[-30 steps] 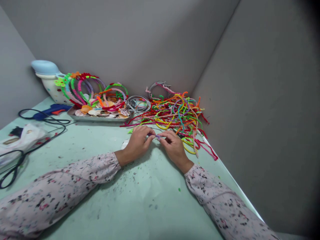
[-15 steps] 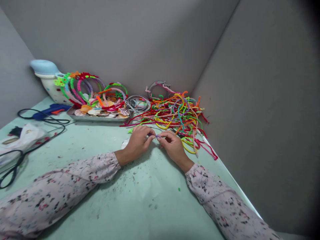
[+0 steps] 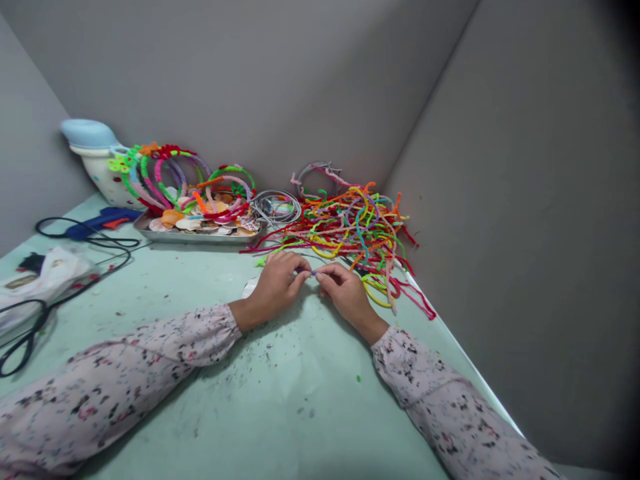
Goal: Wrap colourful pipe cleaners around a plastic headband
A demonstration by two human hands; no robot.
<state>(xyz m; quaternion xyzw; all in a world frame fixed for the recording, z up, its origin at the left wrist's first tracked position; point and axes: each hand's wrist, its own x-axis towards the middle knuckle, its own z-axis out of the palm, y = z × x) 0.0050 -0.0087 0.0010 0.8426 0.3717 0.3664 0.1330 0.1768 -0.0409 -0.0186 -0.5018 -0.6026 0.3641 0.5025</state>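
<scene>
A short bit of purple pipe cleaner (image 3: 313,272) shows between my fingertips, above the middle of the table. My left hand (image 3: 278,285) pinches its left end between thumb and fingers. On the other side my right hand (image 3: 345,292) pinches the right end, fingertips almost meeting the left ones. Most of the piece is hidden by my fingers. Just beyond my right hand lies a tangled heap of coloured pipe cleaners (image 3: 345,223). A pale flat piece (image 3: 250,287), partly covered by my left hand, rests on the table.
A metal tray (image 3: 200,237) holds shells and colourful wrapped hoops (image 3: 160,177). Grey wire coils (image 3: 276,208) lie beside it. At left are a blue glue gun (image 3: 95,223), a black cord (image 3: 37,327), a plastic bag (image 3: 60,270) and a blue-lidded white container (image 3: 103,173).
Both hands stay in nearly the same place. My right fingers have shifted very slightly on the purple pipe cleaner; less of it shows between the fingertips.
</scene>
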